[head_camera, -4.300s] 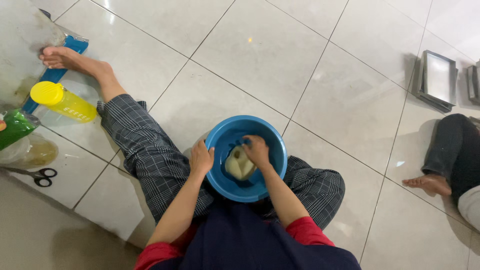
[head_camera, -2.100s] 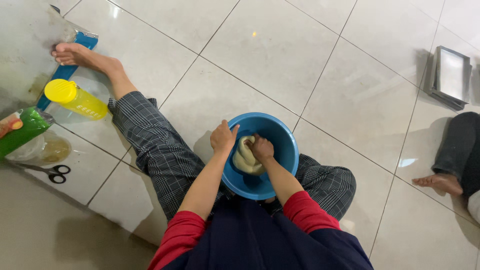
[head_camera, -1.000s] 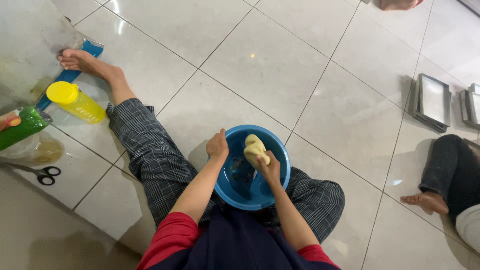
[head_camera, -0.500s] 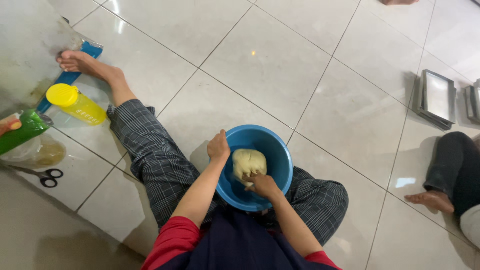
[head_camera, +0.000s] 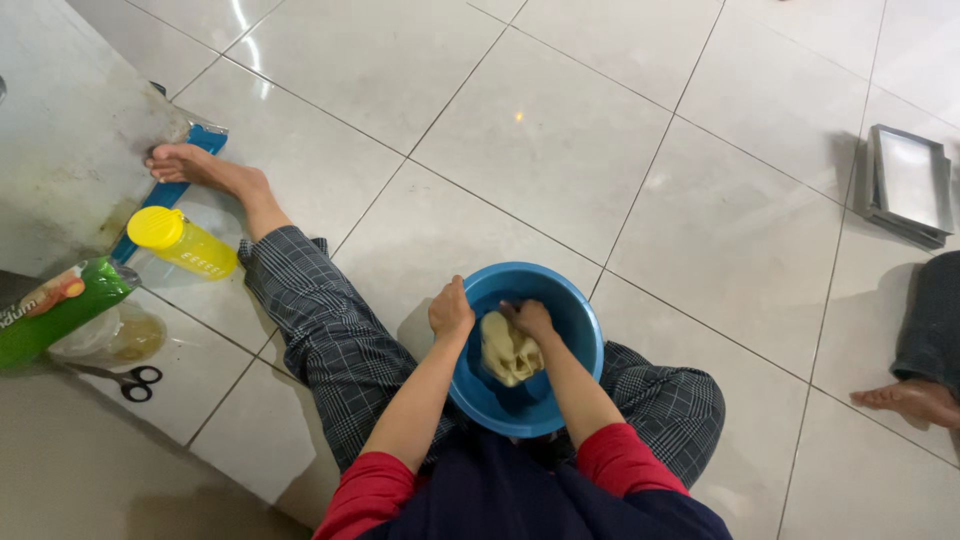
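On the floor, between the legs: blue plastic bowl (head_camera: 527, 405), resting against the lap, tilted slightly toward the body.
Inside the bowl: pale yellow lump of dough (head_camera: 509, 350), lying against the near wall.
Left hand (head_camera: 451, 311): closed over the bowl's left rim, gripping it.
Right hand (head_camera: 529, 319): down in the bowl, fingers curled onto the top of the dough, pressing on it.
Far left: yellow-capped bottle (head_camera: 185, 243) lying beside the outstretched leg; green packet (head_camera: 55, 310) and scissors (head_camera: 127, 380) further left.
Far right: stacked metal trays (head_camera: 909, 184); another person's bare foot (head_camera: 912, 401) near the edge.
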